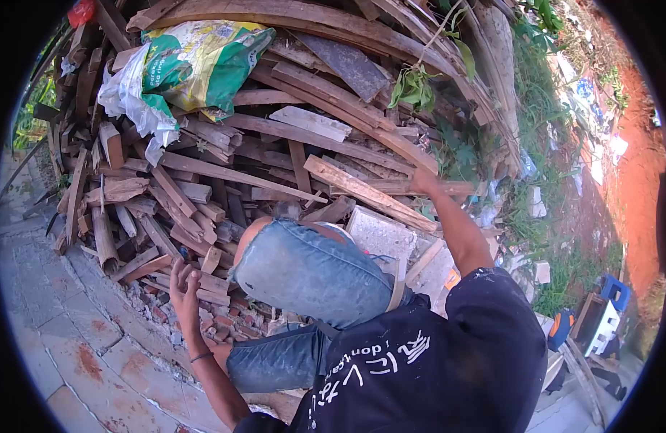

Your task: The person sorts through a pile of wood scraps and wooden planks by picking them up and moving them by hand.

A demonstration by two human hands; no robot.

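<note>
My right hand (424, 180) is closed on the end of a long wooden plank (347, 108) that lies slanting across the top of the wood pile. Its fingers are small in view and partly hidden. On the other side, my left hand (185, 285) is raised with its fingers apart, holding nothing, close to the short wood pieces (156, 267) at the pile's lower edge. Just below the plank rests a lighter, rough plank (369, 193). A green, yellow and white sack (196, 68) lies crumpled on the upper left of the pile.
Grey paving (73, 325) runs along the left. Broken bricks (235, 325) lie beside my legs, with a pale slab (380, 234) ahead. A blue-handled saw (608, 310) is at the lower right. Leafy twigs (416, 86) hang over the pile; litter and grass lie to the right.
</note>
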